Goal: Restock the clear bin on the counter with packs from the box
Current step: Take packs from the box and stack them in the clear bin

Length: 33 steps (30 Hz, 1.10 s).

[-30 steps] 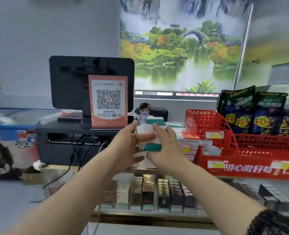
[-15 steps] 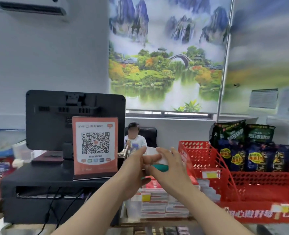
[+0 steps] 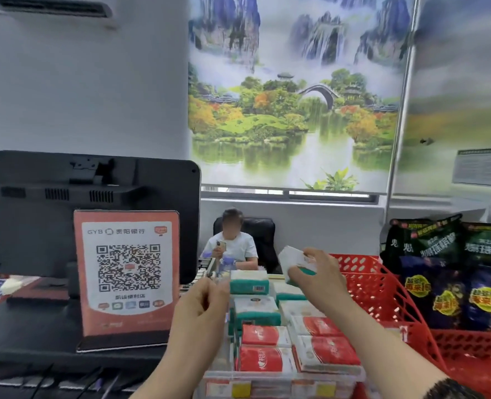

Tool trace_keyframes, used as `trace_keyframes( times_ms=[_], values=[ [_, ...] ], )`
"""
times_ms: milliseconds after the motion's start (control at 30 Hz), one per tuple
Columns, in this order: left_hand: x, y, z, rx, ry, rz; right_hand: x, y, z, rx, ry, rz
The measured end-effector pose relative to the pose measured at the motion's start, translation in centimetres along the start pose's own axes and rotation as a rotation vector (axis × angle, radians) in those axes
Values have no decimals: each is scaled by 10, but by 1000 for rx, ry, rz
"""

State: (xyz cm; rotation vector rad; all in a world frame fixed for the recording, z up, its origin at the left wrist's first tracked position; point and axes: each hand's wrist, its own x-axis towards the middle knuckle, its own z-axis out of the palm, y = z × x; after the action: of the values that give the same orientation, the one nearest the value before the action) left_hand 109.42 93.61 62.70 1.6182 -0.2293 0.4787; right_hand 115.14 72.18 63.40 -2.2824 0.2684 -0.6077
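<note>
The orange payment stand (image 3: 127, 272) carries a QR code under the heading "GYB 贵阳银行", with a row of small pay icons below; the finer print is too blurred to read. It leans against the back of a black monitor (image 3: 94, 197) on the dark counter (image 3: 22, 326).

The right hand (image 3: 317, 279) grasps a white-and-green pack (image 3: 291, 259) between thumb and fingers, held tilted in the air above the far end of the clear bin (image 3: 278, 383). The left hand (image 3: 201, 308) hovers just beside the bin's left edge, fingers loosely curled with nothing in them.

The bin holds rows of green-and-white packs (image 3: 250, 285) at the back and red-and-white packs (image 3: 267, 361) in front; yellow price tags sit on its front wall.

To the right stands a red mesh basket (image 3: 382, 298) with dark snack bags (image 3: 451, 272) printed with yellow roundels. Behind the counter a seated person (image 3: 234, 246) holds a phone. A landscape roller blind (image 3: 296, 96) covers the window.
</note>
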Motion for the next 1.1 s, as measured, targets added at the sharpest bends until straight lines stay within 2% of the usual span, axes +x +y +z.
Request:
trace_keyframes(
  times_ms=[167, 300, 533, 867, 1100],
  values=[
    [8, -7, 0, 38, 85, 24, 49, 27, 21, 19, -92, 82],
    [10, -15, 1, 53, 94, 51, 72, 43, 55, -96, -186, 105],
    [13, -29, -5, 82, 110, 168, 107, 61, 89, -324, -194, 146],
    [16, -39, -8, 20, 77, 153, 132, 72, 107, -513, -252, 132],
    [14, -46, -7, 17, 70, 126, 126, 71, 105, -515, -352, 135]
  ],
)
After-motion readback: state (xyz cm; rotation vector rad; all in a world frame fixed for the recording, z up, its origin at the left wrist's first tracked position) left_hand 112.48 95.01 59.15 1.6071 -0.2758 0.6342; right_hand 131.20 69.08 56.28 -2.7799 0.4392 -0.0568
